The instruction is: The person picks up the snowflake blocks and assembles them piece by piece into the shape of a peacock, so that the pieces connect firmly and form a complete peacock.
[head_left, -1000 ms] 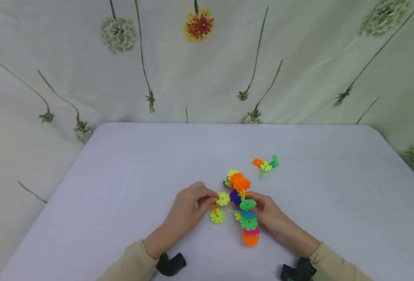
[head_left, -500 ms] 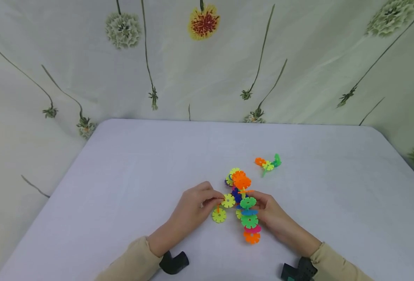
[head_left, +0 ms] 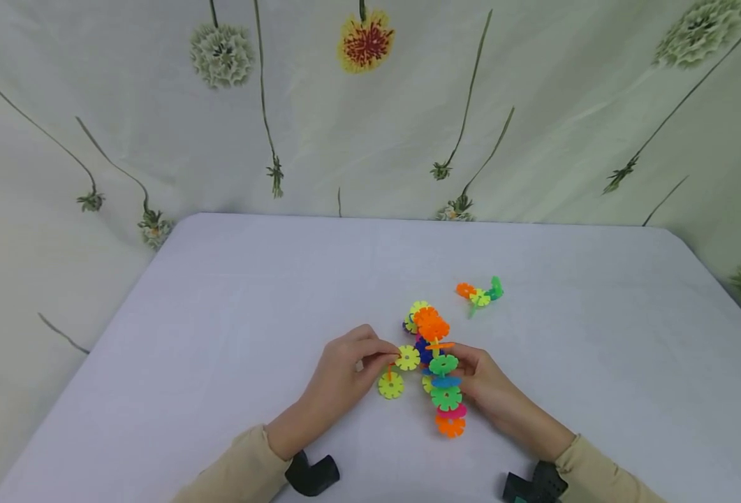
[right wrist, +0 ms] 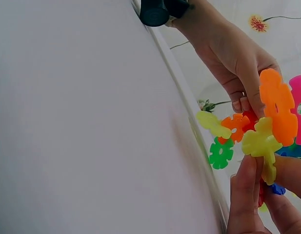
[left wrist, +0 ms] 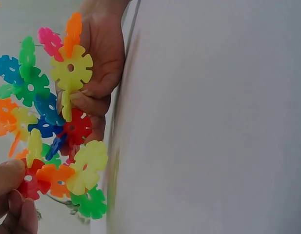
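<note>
Notched plastic interlocking discs in many colours are slotted together into a long, branching cluster. My right hand holds this cluster near its middle; in the left wrist view its thumb and fingers close around a yellow disc and the red one below. With thumb and fingertips, my left hand pinches a red disc. An orange disc, a yellow one and a green disc extend from it. A yellow disc at the left fingertips faces the cluster's dark blue disc.
Behind the hands, a small separate group of joined discs, orange, yellow and green, lies on the white table. A flower-printed cloth hangs beyond the far edge. Dark wrist devices sit under both forearms.
The left hand has shifted slightly right, bringing its discs closer to the cluster. The right hand keeps its hold almost unmoved. The head view has shifted a little.
</note>
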`<state>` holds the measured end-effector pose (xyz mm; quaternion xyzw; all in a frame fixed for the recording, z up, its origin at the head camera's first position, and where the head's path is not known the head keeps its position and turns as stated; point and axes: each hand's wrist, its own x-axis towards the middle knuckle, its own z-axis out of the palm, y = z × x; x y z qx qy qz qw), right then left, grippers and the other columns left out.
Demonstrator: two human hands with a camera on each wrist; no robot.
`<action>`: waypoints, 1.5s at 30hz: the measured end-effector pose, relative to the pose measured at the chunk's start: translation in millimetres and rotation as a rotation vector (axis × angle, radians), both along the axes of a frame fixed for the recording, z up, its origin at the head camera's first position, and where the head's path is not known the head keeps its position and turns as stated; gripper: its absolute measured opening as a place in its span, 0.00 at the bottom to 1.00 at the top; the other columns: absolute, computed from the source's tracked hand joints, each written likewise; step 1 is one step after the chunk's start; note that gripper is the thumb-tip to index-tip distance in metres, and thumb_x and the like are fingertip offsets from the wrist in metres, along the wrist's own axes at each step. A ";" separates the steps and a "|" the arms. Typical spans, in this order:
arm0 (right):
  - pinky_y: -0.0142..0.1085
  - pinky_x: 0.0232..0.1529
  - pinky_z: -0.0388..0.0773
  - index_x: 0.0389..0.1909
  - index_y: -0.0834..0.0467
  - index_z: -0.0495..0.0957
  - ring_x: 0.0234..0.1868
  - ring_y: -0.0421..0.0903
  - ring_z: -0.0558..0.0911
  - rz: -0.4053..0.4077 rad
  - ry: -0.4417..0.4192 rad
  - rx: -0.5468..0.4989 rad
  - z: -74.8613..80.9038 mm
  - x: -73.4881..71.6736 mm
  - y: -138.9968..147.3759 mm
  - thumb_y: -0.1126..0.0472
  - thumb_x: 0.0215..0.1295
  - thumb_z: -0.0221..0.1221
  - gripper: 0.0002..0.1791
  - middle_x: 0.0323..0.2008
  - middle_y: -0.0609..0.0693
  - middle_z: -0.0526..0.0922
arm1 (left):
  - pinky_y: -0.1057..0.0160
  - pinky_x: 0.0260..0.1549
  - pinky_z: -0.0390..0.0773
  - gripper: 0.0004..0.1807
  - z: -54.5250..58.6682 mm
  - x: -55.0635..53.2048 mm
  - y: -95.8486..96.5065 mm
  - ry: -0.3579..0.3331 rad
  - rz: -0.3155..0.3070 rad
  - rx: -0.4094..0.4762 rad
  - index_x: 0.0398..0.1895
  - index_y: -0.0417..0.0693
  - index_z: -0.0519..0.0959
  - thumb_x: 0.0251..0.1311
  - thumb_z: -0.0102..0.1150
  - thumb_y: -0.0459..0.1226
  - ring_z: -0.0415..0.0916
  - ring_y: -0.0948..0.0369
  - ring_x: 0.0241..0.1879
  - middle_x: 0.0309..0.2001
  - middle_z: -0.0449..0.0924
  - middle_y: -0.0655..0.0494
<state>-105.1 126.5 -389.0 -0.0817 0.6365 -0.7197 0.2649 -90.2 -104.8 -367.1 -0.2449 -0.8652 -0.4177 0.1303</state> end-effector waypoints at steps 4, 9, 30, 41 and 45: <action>0.35 0.42 0.78 0.56 0.75 0.67 0.36 0.45 0.82 0.008 0.016 0.025 0.1 0.5 -1.1 0.75 0.57 0.55 0.24 0.42 0.56 0.81 | 0.73 0.22 0.71 0.05 0.6 0.1 1.1 0.019 -0.024 -0.001 0.32 0.46 0.85 0.51 0.67 0.31 0.66 0.68 0.25 0.25 0.70 0.67; 0.35 0.42 0.78 0.56 0.74 0.67 0.36 0.44 0.82 0.019 0.039 0.038 1.6 1.5 -1.3 0.75 0.57 0.54 0.23 0.42 0.57 0.81 | 0.73 0.22 0.71 0.05 0.4 1.6 4.1 0.034 -0.024 0.004 0.32 0.45 0.85 0.51 0.67 0.30 0.66 0.69 0.25 0.25 0.70 0.66; 0.33 0.39 0.78 0.57 0.75 0.67 0.37 0.49 0.82 0.006 0.240 0.231 -0.2 1.9 -1.3 0.76 0.58 0.54 0.23 0.53 0.65 0.74 | 0.74 0.21 0.71 0.05 2.9 3.3 10.1 -0.012 -0.002 -0.046 0.31 0.46 0.85 0.49 0.69 0.30 0.66 0.68 0.24 0.24 0.69 0.66; 0.41 0.40 0.79 0.56 0.64 0.66 0.45 0.55 0.75 -0.173 0.299 0.454 6.1 8.1 -10.4 0.77 0.52 0.62 0.29 0.51 0.59 0.73 | 0.71 0.25 0.75 0.07 1.8 2.2 8.9 -0.139 0.022 -0.007 0.34 0.48 0.85 0.50 0.69 0.34 0.70 0.69 0.25 0.27 0.77 0.67; 0.40 0.38 0.80 0.58 0.66 0.61 0.41 0.55 0.78 -0.122 0.330 0.374 6.0 9.2 -3.9 0.84 0.47 0.53 0.33 0.55 0.66 0.68 | 0.70 0.26 0.76 0.07 -0.7 1.1 6.0 -0.150 0.025 0.037 0.33 0.47 0.85 0.50 0.69 0.34 0.71 0.69 0.25 0.27 0.77 0.68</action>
